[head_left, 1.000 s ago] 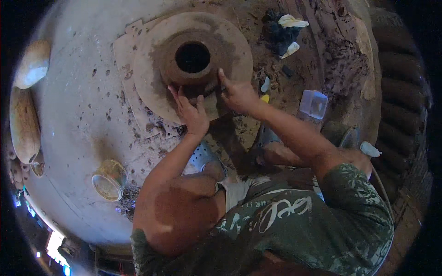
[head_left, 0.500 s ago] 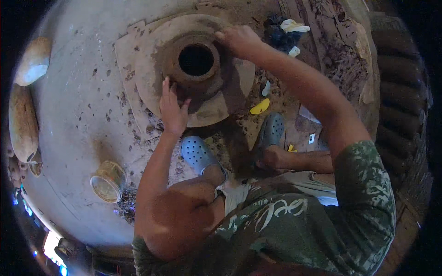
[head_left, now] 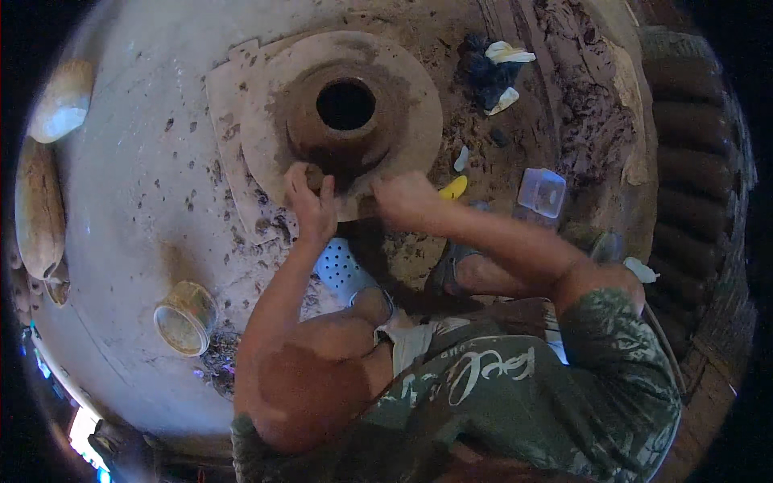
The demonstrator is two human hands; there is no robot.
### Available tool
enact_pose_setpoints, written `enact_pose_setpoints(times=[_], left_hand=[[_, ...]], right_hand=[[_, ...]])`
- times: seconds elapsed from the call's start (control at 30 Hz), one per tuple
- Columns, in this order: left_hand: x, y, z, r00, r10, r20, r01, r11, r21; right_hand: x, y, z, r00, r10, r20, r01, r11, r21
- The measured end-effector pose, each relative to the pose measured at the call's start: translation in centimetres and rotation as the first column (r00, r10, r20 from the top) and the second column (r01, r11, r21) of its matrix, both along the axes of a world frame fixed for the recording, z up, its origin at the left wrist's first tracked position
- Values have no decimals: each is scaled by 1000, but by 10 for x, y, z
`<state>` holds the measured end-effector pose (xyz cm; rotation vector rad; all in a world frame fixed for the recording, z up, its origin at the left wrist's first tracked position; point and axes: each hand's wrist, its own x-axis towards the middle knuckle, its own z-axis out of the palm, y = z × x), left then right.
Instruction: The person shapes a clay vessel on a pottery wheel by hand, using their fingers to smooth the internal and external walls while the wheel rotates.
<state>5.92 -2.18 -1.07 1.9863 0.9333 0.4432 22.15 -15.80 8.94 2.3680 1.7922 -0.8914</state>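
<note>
A brown clay pot [head_left: 338,141] with a round dark opening stands on a wide round turntable [head_left: 266,105], which rests over a flat board [head_left: 225,97]. My left hand [head_left: 312,205] is at the turntable's front left, below the pot, its fingers curled around a small brownish shape that I cannot make out. My right hand [head_left: 403,200] is blurred at the turntable's front right, with fingers curled in and what they hold, if anything, hidden. Just right of it lie a yellow flat piece [head_left: 453,187] and a pale translucent piece [head_left: 461,158].
Dark cloth [head_left: 479,76] with pale scraps lies at upper right, near wet clay [head_left: 588,105]. A clear plastic container [head_left: 542,193] sits at the right. A bucket [head_left: 183,318] is at lower left. Long gourd-like objects [head_left: 40,209] line the left edge. My sandalled foot [head_left: 342,270] is below the turntable.
My right hand rose to the pot's upper right, then came down and left to the turntable's front. My left hand shifted left along the pot and now sits lower, fingers more curled.
</note>
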Motion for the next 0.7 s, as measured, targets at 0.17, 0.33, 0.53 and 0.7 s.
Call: enact_pose_setpoints(times=[0.17, 0.33, 0.53, 0.7], left_hand=[[-20, -26, 44, 962, -223, 159, 266, 616, -742], [-29, -41, 44, 928, -370, 29, 174, 365, -915], [-36, -29, 33, 886, -446, 125, 143, 7, -990], [-31, -38, 39, 936, -322, 142, 256, 345, -903]], right_hand=[[-21, -15, 13, 970, -71, -234, 150, 927, 343], [-28, -39, -22, 930, 262, -257, -154, 914, 376], [-32, -42, -16, 893, 182, -411, -122, 978, 169], [-33, -32, -3, 806, -107, -582, 219, 968, 124]])
